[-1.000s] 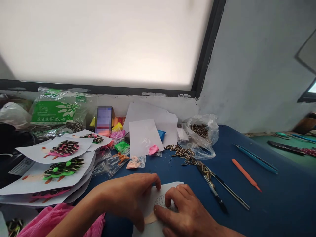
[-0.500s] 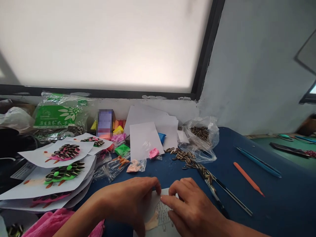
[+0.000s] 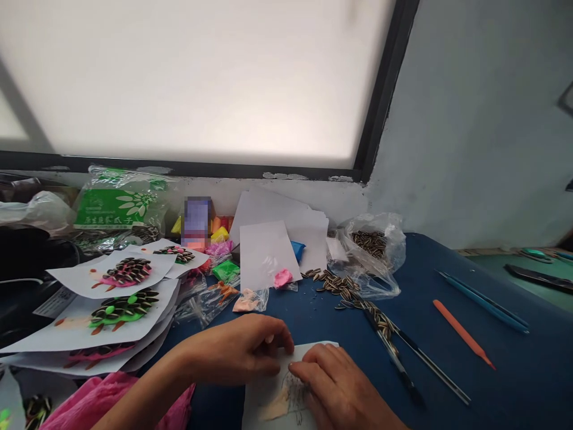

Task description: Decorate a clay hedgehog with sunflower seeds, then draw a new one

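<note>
A sheet of white paper [image 3: 258,388] with a spiny animal outline lies at the table's near edge. Flattened peach-coloured clay [image 3: 276,406] covers the pointed left part of the outline. My left hand [image 3: 248,352] is over the sheet's left side, fingers bent and thumb apart from them, with nothing visible between. My right hand [image 3: 338,382] rests on the sheet's right side, fingers extended over the drawn spines and its index fingertip on the outline. The right thumb is hidden.
Finished seed hedgehogs on paper [image 3: 123,307] are stacked at left beside pink cloth [image 3: 116,400]. Loose sunflower seeds [image 3: 338,285] lie near a plastic seed bag [image 3: 389,239]. Brushes [image 3: 430,364], an orange tool [image 3: 463,333] and blue pens [image 3: 483,301] are at right. Pink clay [image 3: 283,278] lies behind my hands.
My left thumb has drawn up toward the fingers, baring more of the peach clay. My right hand lies lower and flatter on the paper. The view has shifted slightly.
</note>
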Demonstrator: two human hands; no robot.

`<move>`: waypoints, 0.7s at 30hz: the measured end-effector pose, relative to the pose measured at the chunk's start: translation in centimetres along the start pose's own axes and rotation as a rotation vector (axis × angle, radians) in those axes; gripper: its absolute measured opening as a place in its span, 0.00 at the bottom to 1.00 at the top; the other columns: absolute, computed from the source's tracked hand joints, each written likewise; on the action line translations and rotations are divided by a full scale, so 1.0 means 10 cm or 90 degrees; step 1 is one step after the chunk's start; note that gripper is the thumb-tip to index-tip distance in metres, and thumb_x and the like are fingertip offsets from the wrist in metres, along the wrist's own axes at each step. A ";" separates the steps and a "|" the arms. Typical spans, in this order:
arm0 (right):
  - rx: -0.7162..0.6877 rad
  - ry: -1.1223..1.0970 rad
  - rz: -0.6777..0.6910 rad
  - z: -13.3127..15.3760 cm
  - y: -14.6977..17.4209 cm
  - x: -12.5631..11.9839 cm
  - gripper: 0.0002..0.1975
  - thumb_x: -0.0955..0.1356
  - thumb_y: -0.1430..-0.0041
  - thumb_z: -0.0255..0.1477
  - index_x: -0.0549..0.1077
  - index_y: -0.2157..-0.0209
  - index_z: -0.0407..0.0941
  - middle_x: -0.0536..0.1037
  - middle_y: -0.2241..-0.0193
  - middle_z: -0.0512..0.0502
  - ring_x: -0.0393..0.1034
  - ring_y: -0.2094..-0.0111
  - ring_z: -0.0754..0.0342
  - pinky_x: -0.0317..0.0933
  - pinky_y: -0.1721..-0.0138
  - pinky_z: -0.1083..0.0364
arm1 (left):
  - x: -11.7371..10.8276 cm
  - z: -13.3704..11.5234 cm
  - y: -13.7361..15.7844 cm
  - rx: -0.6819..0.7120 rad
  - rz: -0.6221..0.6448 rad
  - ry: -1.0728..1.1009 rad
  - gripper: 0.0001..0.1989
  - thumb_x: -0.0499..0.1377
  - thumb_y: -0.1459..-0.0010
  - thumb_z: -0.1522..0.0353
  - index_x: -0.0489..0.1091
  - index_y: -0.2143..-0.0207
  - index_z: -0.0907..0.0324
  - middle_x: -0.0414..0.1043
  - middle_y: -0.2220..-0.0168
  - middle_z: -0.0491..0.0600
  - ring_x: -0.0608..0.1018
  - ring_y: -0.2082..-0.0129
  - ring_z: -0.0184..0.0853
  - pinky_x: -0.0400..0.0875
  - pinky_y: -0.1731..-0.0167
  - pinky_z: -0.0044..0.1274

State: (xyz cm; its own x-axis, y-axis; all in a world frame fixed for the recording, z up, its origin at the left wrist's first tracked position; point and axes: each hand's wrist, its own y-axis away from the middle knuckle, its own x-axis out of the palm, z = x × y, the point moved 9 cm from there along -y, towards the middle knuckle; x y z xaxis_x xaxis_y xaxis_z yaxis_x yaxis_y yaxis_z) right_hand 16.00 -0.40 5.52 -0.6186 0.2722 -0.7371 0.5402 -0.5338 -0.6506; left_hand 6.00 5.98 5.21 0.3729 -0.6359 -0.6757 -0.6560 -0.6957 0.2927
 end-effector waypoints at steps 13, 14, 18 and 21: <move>-0.026 0.050 0.121 0.03 0.08 0.13 0.07 0.64 0.35 0.24 0.72 0.57 0.47 0.67 0.71 0.50 0.61 0.72 0.55 0.51 0.72 0.57 | 0.02 0.07 -0.09 -0.001 -0.036 0.019 0.15 0.57 0.54 0.73 0.75 0.62 0.57 0.64 0.73 0.41 0.68 0.73 0.30 0.58 0.77 0.20; -0.022 0.056 0.092 0.03 0.08 0.12 0.07 0.63 0.35 0.25 0.72 0.60 0.47 0.66 0.72 0.50 0.60 0.73 0.55 0.50 0.72 0.56 | 0.02 0.07 -0.08 -0.001 -0.037 0.018 0.15 0.57 0.54 0.73 0.75 0.62 0.57 0.64 0.73 0.41 0.68 0.73 0.31 0.58 0.76 0.20; -0.014 0.083 0.027 0.02 0.11 0.18 0.08 0.63 0.35 0.27 0.73 0.66 0.47 0.63 0.74 0.51 0.58 0.74 0.55 0.49 0.72 0.55 | 0.01 0.06 -0.07 -0.008 -0.044 0.012 0.16 0.57 0.54 0.73 0.75 0.62 0.57 0.65 0.73 0.41 0.68 0.73 0.31 0.59 0.75 0.20; -0.009 0.074 0.015 0.02 0.12 0.18 0.07 0.63 0.35 0.26 0.72 0.64 0.48 0.63 0.74 0.51 0.57 0.73 0.55 0.48 0.71 0.55 | 0.01 0.06 -0.08 -0.007 -0.046 0.010 0.16 0.57 0.55 0.73 0.75 0.62 0.57 0.65 0.72 0.42 0.68 0.72 0.32 0.59 0.75 0.21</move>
State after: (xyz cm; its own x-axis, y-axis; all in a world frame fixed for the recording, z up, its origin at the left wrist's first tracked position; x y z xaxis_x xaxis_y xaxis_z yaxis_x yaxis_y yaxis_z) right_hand 15.43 -0.67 3.44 -0.5357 0.3507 -0.7681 0.5626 -0.5301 -0.6344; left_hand 6.15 6.64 4.53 0.4290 -0.5895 -0.6844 -0.6200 -0.7432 0.2516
